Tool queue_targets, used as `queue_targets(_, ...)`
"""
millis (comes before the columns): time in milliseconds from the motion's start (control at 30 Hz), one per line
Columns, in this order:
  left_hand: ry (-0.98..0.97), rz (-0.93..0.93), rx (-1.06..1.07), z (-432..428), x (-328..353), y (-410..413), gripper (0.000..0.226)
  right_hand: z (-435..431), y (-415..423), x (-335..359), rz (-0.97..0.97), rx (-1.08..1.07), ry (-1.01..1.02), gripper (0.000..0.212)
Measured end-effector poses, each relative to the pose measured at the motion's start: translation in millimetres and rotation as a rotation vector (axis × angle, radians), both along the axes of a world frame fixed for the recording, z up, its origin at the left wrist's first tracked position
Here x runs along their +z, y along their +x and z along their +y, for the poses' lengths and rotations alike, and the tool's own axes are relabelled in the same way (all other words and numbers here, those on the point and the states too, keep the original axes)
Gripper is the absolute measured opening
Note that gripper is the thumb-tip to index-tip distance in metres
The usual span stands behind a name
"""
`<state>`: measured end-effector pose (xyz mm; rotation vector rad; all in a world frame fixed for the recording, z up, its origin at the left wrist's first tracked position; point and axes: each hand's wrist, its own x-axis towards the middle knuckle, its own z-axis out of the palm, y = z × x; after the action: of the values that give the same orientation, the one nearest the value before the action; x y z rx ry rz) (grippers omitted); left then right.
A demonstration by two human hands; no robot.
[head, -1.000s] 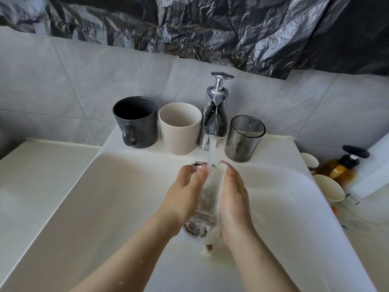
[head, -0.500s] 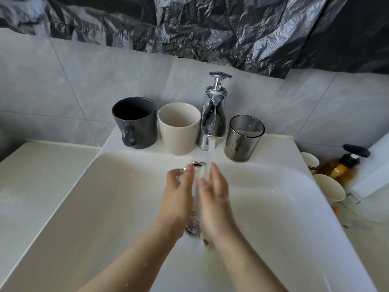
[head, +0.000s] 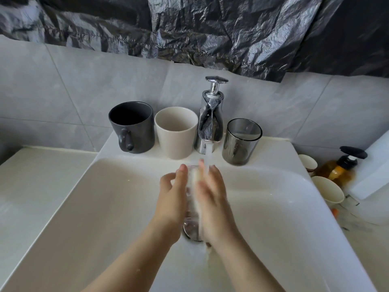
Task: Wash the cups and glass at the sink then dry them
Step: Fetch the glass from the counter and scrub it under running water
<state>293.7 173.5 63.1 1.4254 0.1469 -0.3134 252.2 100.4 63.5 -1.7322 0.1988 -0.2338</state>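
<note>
A clear glass point(head: 192, 199) is upright in the white sink point(head: 105, 207), above the drain point(head: 190, 230), under water running from the chrome faucet point(head: 210, 123). My left hand point(head: 172, 199) grips its left side. My right hand point(head: 212, 203), blurred, presses flat on its right side, in the stream. On the sink's back ledge stand a dark grey mug point(head: 132, 127), a beige cup point(head: 175, 133) and a smoked glass tumbler point(head: 241, 142). The hands hide most of the clear glass.
To the right of the sink are an amber pump bottle point(head: 341, 169), two pale cups point(head: 328, 190) and a white box. A pale counter point(head: 42, 175) lies at the left. Grey wall tiles and a black plastic sheet rise behind.
Both hands have slid along the glass under the stream, first towards the left and nearer each other, then back up. The right hand is now blurred with motion. The water keeps running.
</note>
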Motion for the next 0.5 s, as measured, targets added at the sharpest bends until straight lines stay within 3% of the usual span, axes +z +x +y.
queue_targets(100, -0.005, 0.009, -0.056, 6, 0, 6, 0.047, 6, -1, -7, -0.052, -0.037, -0.150, 0.043)
queue_targets(200, -0.029, 0.059, -0.116, 4, -2, 6, 0.054, -3, 4, -2, -0.036, -0.210, 0.352, 0.018)
queue_targets(267, -0.012, 0.059, -0.144, -1, -5, 2, 0.066, -11, 8, -4, -0.012, -0.317, 0.457, 0.023)
queue_targets(367, -0.017, 0.068, -0.105, -5, -9, -1, 0.082, -9, 5, -8, -0.037, -0.289, 0.198, 0.024)
queue_targets(433, 0.030, 0.036, -0.080, -2, -12, 2, 0.075, -3, 2, -16, -0.078, -0.115, -0.111, 0.044)
queue_targets(500, 0.072, 0.011, -0.093, 1, -14, 5, 0.065, 1, 4, -18, -0.065, -0.107, -0.176, 0.055)
